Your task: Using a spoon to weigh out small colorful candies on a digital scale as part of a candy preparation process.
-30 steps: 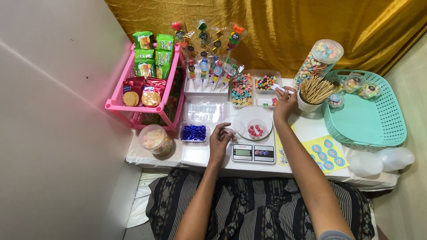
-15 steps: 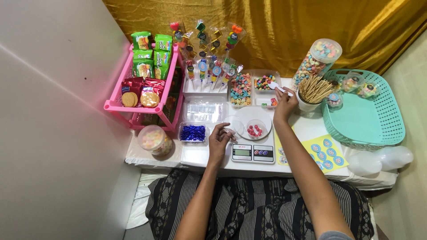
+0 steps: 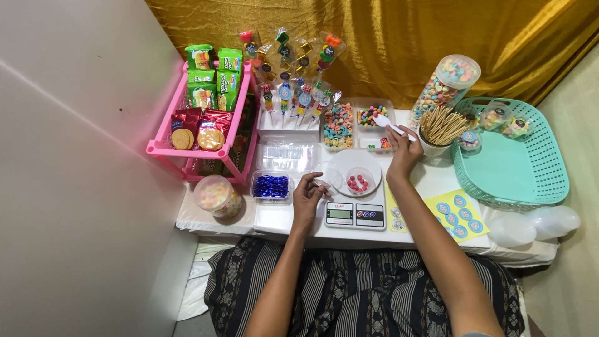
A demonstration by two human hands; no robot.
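right hand (image 3: 404, 150) w/ spoon (image 3: 388, 125), nr sticks (image 3: 442, 123)

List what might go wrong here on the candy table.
The right hand holds a white scoop over the candy trays; pieces might spill beside them. The small cup of red candies sits on the kitchen scale by the left hand and may get nudged.

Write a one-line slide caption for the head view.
Right hand holds a small white scoop over candy trays; left hand rests beside a cup of red candies on a kitchen scale.
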